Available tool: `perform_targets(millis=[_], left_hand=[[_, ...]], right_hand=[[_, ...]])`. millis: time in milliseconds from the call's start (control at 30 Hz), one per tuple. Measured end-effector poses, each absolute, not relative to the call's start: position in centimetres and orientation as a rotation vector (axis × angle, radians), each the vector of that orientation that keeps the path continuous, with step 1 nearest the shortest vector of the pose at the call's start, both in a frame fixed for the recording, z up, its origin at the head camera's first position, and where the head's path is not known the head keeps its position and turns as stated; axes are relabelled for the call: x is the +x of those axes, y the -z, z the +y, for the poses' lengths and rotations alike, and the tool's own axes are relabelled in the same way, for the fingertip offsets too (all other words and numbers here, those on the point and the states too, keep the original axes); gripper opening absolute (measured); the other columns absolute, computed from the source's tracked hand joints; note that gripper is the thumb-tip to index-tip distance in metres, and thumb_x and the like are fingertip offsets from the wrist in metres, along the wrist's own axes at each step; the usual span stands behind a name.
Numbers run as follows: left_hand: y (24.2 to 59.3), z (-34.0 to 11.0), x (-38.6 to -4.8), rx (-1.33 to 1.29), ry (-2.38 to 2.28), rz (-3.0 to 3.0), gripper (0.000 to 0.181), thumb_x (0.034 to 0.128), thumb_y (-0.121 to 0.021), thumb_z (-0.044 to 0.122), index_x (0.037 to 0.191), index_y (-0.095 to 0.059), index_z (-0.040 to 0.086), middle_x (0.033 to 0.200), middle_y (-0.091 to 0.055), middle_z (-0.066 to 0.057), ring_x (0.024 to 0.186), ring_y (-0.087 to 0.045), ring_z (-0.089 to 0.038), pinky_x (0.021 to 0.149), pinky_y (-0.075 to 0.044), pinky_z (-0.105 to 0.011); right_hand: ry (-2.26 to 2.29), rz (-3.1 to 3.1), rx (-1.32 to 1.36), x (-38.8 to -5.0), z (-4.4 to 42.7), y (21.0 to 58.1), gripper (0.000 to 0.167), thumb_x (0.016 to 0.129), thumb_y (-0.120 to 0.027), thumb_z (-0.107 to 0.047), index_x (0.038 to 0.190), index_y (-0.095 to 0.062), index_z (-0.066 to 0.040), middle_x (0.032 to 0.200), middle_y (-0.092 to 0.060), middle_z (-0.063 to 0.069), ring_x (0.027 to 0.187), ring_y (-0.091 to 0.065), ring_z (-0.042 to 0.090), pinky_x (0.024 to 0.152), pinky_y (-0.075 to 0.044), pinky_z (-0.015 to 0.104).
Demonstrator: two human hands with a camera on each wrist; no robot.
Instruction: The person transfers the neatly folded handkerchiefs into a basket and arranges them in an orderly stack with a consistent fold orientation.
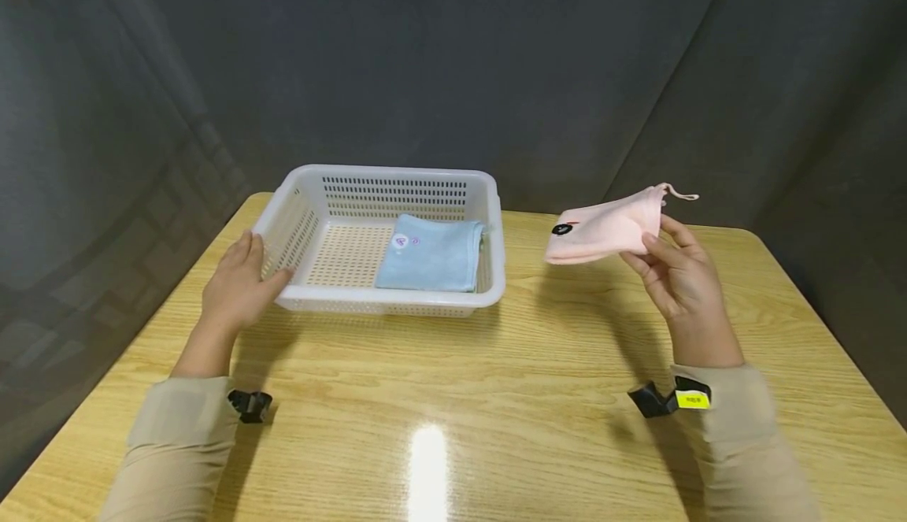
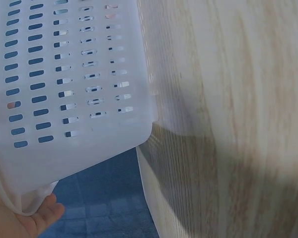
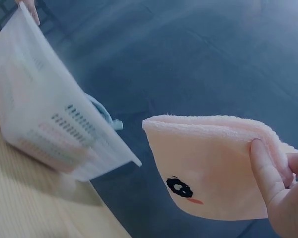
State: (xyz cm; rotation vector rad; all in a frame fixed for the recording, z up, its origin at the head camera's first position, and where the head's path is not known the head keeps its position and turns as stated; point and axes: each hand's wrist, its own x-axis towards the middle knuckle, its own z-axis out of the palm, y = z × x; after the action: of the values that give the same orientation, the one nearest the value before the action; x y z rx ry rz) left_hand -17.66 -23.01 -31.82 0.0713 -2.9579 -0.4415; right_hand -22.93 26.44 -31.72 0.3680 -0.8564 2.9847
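Observation:
In the head view, a white plastic basket [image 1: 397, 295] with slotted walls stands at the table's left half. My left hand [image 1: 239, 282] grips its left rim near the front corner, with fingertips showing by the rim in the left wrist view. A folded light-blue towel [image 1: 435, 254] with a small printed mark lies in the basket's right part. My right hand [image 1: 676, 270] holds a folded pink towel [image 1: 609, 227] above the table, right of the basket. Thumb and fingers pinch its right edge. The pink towel has a black eye print and a hanging loop at its upper corner.
The wooden table [image 1: 368, 396] has rounded far corners and reflects a bright light at the front. A dark curtain [image 1: 453, 57] stands behind it and along both sides. Beneath the blue towel's right edge, a thin strip of other colour shows.

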Motion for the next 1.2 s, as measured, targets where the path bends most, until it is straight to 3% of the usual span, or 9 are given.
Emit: perform_targets(millis=[1200], left_hand=[[31.8, -23.0, -17.6, 0.056, 0.446, -2.949, 0.079, 0.0872, -0.032, 0.047, 0.132, -0.007, -0.013, 0.137, -0.005, -0.031, 0.122, -0.008, -0.047, 0.091, -0.013, -0.060]], right_hand=[[-3.034, -0.922, 0.515, -23.2, 19.3, 30.1, 0.029, 0.084, -0.039, 0.016, 0.097, -0.060, 0.002, 0.092, -0.051, 0.018, 0.073, -0.060, 0.025, 0.068, -0.049, 0.034]])
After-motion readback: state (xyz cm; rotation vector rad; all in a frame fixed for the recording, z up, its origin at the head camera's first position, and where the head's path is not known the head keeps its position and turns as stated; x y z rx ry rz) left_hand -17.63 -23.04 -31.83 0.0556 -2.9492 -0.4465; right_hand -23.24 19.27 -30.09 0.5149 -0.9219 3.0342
